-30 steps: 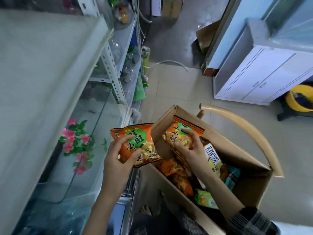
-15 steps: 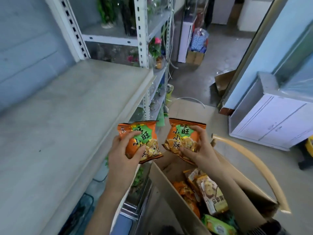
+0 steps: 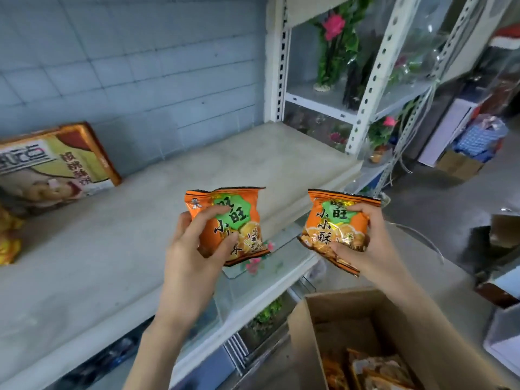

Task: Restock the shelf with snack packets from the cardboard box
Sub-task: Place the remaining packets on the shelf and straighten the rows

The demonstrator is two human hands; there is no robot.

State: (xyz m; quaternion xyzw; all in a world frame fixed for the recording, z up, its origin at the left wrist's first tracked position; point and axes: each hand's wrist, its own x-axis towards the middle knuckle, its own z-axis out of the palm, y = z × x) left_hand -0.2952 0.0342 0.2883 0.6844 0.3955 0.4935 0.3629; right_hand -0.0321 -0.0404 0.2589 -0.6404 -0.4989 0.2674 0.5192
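My left hand (image 3: 194,257) grips an orange snack packet (image 3: 242,218) with a green label, held upright over the front part of the pale shelf (image 3: 118,249). My right hand (image 3: 368,243) grips a second orange packet (image 3: 334,220) of the same kind, just past the shelf's front edge and above the cardboard box (image 3: 306,333). The open box sits at the lower right with several more packets (image 3: 377,370) inside. A large snack bag (image 3: 53,161) leans against the tiled wall at the shelf's far left.
A yellow packet (image 3: 8,243) lies at the shelf's left edge. White perforated uprights (image 3: 368,88) carry a neighbouring rack with artificial flowers (image 3: 334,23). A glass tank (image 3: 267,263) with pink flowers sits below the shelf. Boxes and bags stand on the floor at far right.
Both hands have lifted the two orange packets out of the box up to shelf level. My view has swung up from the box and floor to the shelf and wall.
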